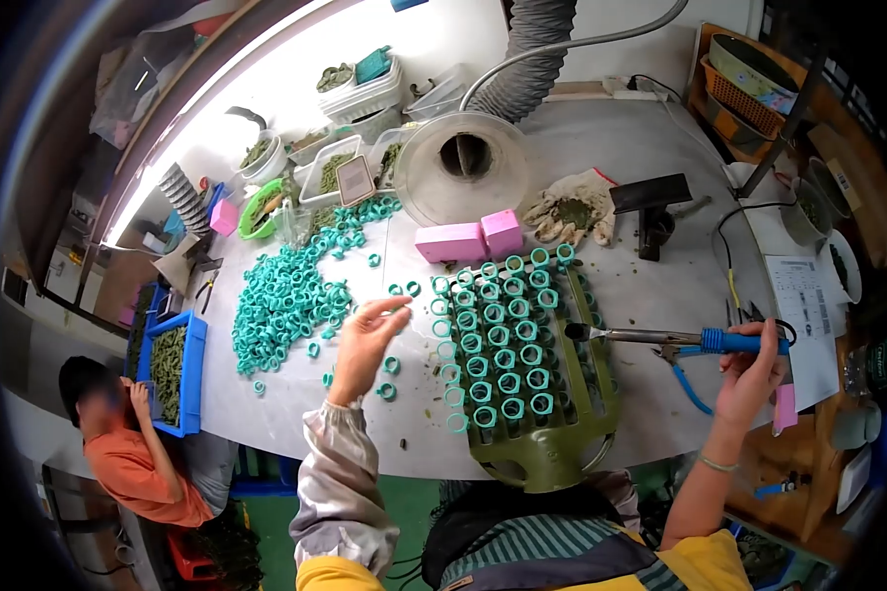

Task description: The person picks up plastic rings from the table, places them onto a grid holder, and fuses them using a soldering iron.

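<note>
My right hand (749, 369) is closed around the blue handle of a soldering iron (729, 341). Its metal shaft points left, and the dark, flattened tip lies over an olive-green slotted rack (547, 448). Rows of teal rings (495, 336) stand on that rack. Left of it, my left hand (370, 340) hovers with its fingertips drawn together; whether something small is between them is too small to tell. Two loose teal rings (404, 290) lie just beyond those fingertips. More rings form a large heap (286, 305) on the grey table.
Pink blocks (468, 236), a cloth glove (572, 207) and a black stand (652, 212) sit behind the rack. Pliers (690, 379) lie to the right. A suction hood (463, 167) stands at the back. Another person (138, 443) works at left by a blue bin (179, 374).
</note>
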A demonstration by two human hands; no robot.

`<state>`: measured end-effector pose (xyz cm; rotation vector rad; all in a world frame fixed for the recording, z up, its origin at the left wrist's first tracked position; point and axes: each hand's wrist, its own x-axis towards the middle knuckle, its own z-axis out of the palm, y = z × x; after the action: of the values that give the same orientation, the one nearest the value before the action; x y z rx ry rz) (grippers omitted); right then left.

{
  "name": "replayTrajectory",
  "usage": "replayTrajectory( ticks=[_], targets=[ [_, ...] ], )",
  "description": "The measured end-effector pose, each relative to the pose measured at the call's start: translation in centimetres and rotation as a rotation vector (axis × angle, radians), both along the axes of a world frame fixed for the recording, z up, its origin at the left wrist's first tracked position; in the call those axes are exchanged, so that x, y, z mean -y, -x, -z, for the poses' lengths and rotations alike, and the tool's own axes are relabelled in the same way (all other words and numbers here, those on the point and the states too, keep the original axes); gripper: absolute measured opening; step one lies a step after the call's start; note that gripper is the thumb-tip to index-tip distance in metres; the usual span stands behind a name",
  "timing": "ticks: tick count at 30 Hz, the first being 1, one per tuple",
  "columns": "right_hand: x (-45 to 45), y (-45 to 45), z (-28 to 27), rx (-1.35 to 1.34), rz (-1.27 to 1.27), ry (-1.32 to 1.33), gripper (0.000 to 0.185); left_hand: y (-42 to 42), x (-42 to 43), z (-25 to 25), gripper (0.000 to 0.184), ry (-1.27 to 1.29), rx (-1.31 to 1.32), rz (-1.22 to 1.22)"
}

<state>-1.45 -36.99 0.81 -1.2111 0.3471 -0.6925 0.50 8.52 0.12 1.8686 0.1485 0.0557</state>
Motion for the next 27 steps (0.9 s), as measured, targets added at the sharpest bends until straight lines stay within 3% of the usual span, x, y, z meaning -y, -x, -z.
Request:
replayTrajectory(
  ticks=[4,8,11,20,27],
  targets=[
    [-0.3,0.1,0.0,0.01,-0.031,-0.006,0.037,0.7,6.1,-1.8,0.028,0.019,-0.038,0.314],
    [-0.4,0.3,0.3,0.013,-0.044,0.023,0.038,0.2,11.8,-1.0,0.025,-0.115,0.105,0.421],
    [-0.8,0.2,0.8,0.037,-0.075,-0.005,0.037,-0.9,14.4,0.6,0.03,-0.484,0.462,0.394],
    [-2.1,-0.5,2.1,0.038,-0.12,0.006,0.036,-2.5,15.8,2.6,0.03,-0.547,0.491,0.439],
    [0.6,0.3,1.3,0.022,-0.007,-0.048,0.035,-2.5,14.8,2.0,0.028,-0.48,0.504,0.426]
  ],
)
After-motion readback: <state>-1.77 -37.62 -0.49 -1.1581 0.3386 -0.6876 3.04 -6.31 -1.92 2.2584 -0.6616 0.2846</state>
